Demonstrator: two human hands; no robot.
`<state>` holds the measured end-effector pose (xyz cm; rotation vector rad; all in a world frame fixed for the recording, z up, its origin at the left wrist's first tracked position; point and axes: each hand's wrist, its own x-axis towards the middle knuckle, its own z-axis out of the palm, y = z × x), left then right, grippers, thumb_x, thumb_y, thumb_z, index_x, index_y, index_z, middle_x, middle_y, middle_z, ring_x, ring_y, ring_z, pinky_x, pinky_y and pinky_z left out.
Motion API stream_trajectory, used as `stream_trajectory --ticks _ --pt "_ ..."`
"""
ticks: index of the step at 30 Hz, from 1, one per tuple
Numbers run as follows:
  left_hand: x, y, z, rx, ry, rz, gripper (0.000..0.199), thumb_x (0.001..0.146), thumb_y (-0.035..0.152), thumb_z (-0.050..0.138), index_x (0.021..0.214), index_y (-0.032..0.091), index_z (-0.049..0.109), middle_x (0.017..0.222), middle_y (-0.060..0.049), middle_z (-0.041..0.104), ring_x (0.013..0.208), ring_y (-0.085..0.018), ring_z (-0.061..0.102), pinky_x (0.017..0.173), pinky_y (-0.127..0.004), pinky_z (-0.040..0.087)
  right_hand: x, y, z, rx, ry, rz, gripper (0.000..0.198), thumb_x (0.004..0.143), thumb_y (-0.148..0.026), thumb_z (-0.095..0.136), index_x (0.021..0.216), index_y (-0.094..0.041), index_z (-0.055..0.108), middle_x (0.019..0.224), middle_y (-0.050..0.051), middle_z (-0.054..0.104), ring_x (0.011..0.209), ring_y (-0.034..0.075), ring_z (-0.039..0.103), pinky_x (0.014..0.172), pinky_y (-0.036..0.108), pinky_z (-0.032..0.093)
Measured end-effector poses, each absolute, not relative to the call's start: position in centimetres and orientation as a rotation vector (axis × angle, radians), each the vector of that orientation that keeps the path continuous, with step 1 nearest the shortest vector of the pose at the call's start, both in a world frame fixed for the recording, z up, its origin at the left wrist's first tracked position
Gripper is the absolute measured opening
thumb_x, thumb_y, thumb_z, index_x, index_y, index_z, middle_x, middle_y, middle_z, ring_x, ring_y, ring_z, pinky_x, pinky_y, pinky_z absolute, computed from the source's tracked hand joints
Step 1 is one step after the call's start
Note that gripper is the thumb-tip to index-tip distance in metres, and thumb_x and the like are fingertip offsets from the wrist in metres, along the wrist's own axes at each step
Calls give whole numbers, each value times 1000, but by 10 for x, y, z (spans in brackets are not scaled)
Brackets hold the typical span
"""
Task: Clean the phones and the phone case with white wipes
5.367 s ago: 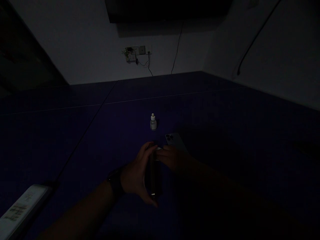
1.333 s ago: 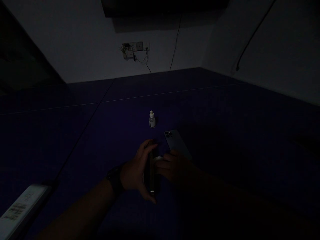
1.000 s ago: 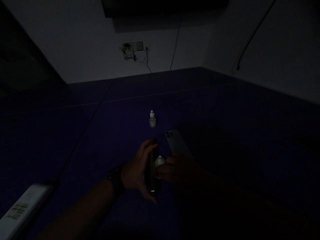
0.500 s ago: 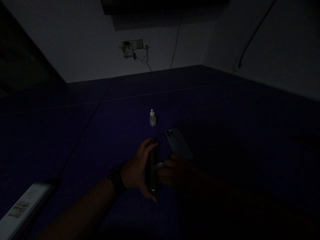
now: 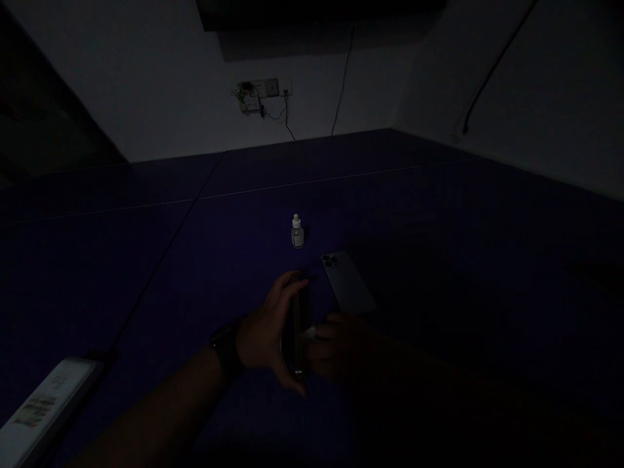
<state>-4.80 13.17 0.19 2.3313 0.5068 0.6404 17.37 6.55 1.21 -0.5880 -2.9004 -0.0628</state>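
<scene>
My left hand (image 5: pixel 266 335), with a dark watch on its wrist, is closed around a phone (image 5: pixel 298 331) standing on its edge. The fingers clasp its far end and the thumb its near end, so the thin metallic side faces up. At the phone's right face is my right hand (image 5: pixel 336 344), fingers curled over a small white cloth or tissue (image 5: pixel 309 333); deep shadow hides much of this hand. A second phone (image 5: pixel 348 279), blue-grey with several camera lenses, lies back up just beyond my right hand. Farther off stands a small clear dropper bottle (image 5: pixel 298 234) with a white cap.
A white box-like object (image 5: pixel 46 406) with dark markings lies at the lower left on the dark blue surface (image 5: pixel 234 240). Behind, sockets with plugs and cables (image 5: pixel 263 91) sit on the wall below a dark screen (image 5: pixel 316 13). The room is very dim.
My right hand and the white cloth have slid slightly down along the phone's face, toward me. My left hand keeps the phone in the same place.
</scene>
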Motion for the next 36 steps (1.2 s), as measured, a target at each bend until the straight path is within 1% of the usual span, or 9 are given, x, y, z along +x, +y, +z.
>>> stream_trajectory --ticks 2,7,12,18,22,25,29,32,36 --pt "-48 132 1 2322 519 629 160 26 74 92 157 33 10 158 -20 10 144 -54 23 113 -73 30 173 65 10 -543 -2907 -45 5 96 -25 65 91 -24 67 85 -5 71 79 17 57 62 34 29" --pt "-48 131 2 2330 493 652 160 27 73 93 157 33 9 158 -19 11 144 -53 22 114 -73 30 173 66 11 -723 -2851 -132 4 95 -26 66 92 -24 67 90 -2 72 75 17 56 63 35 30" --pt "-47 130 3 2314 518 636 157 30 72 93 157 33 11 159 -19 10 145 -52 22 115 -72 30 172 66 11 -520 -2936 -29 5 95 -23 66 90 -24 68 85 -4 72 79 17 58 62 34 32" --pt "-48 132 1 2320 501 642 161 26 74 92 158 33 9 159 -19 9 145 -53 22 114 -71 31 171 67 12 -722 -2892 -46 8 97 -23 62 91 -22 68 87 1 73 79 19 59 62 34 32" --pt "-48 133 0 2329 505 642 160 27 74 92 158 33 10 159 -19 11 144 -53 24 114 -72 31 172 66 13 -545 -2959 28 7 97 -26 64 93 -25 69 89 -3 74 84 18 60 63 34 33" --pt "-47 132 1 2328 502 660 161 26 76 91 158 31 11 159 -20 13 144 -53 24 114 -72 30 173 65 15 -654 -2921 0 3 96 -26 67 97 -26 69 91 -3 74 79 17 58 63 35 32" --pt "-48 131 2 2323 506 653 161 25 77 91 158 31 11 159 -20 13 145 -52 24 115 -71 29 172 66 13 -684 -2896 -45 6 96 -25 66 92 -23 69 91 -2 73 81 18 58 63 35 32" --pt "-49 131 2 2304 504 645 161 26 76 91 158 32 11 159 -19 12 145 -53 24 115 -71 31 174 66 13 -578 -2939 53 4 95 -26 67 97 -25 70 96 -4 75 85 17 60 64 34 34" --pt "-51 133 0 2236 487 682 161 26 77 90 159 31 12 159 -19 15 144 -52 26 117 -70 28 177 64 22 -585 -2912 106 15 94 -25 66 109 -26 68 102 -3 75 86 17 62 66 34 36"
